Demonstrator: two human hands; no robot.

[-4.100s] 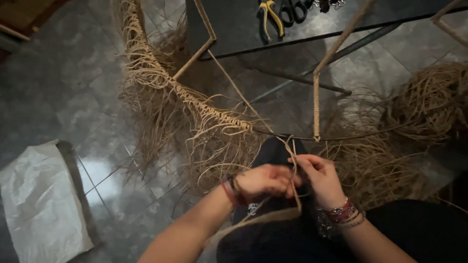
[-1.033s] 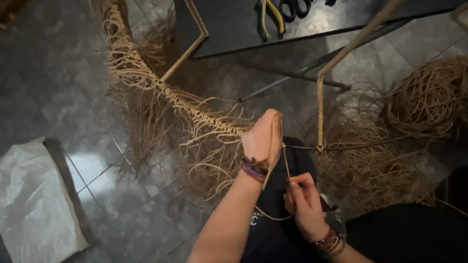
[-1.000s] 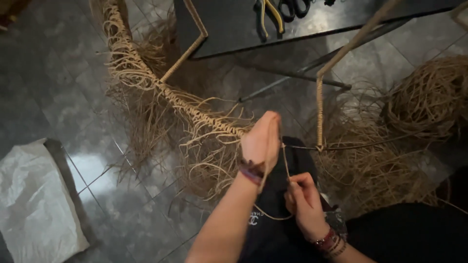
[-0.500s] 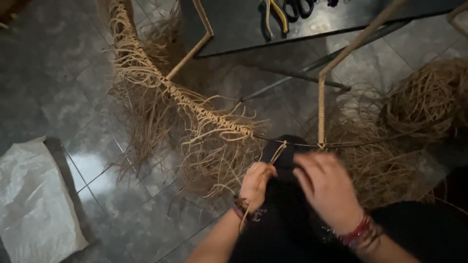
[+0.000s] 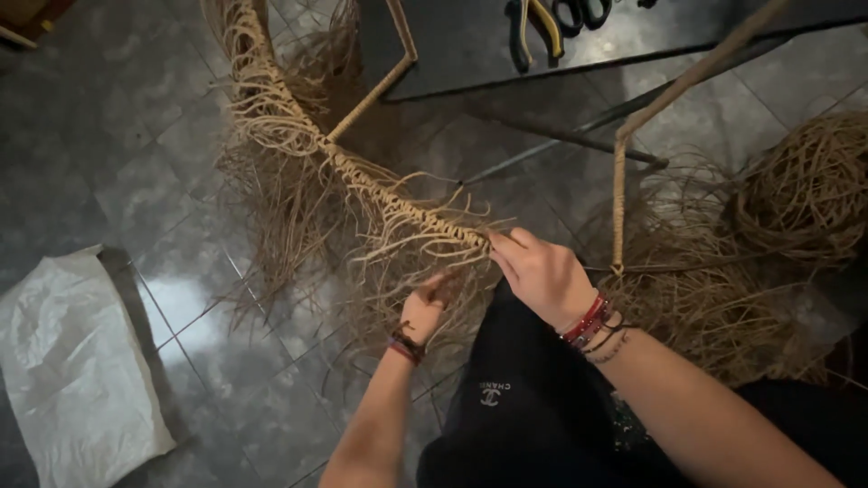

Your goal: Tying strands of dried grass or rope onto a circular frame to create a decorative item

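Since half a second ago: right hand (image 5: pixel 541 274) has gone forward to the wrapped rim, and left hand (image 5: pixel 423 310) has slid in under it.
Right grip: fingertips pressed together on the last knot of the woven rim (image 5: pixel 362 181), at the point where the binding ends.
Left grip: closed around loose straw strands (image 5: pixel 398 262) hanging below the rim; which single strand it has I cannot tell, the fringe hides the fingers.
Where the work sits: the frame (image 5: pixel 619 194) stands on the tiled floor (image 5: pixel 127 163) just in front of the knees, the bound part curving away to the upper left.
Risk, slack: if the right fingers ease off, the newest wrap may loosen and leave a gap.
Risk, tangle: pulling among so many hanging ends could drag a neighbour strand into the knot.
Risk, breakage: dry fibre tugged sharply may snap.
Nearby: coil of fibre (image 5: pixel 809 185), pliers (image 5: pixel 533 23) on the dark worktop (image 5: pixel 452 45), white bag (image 5: pixel 72 361).
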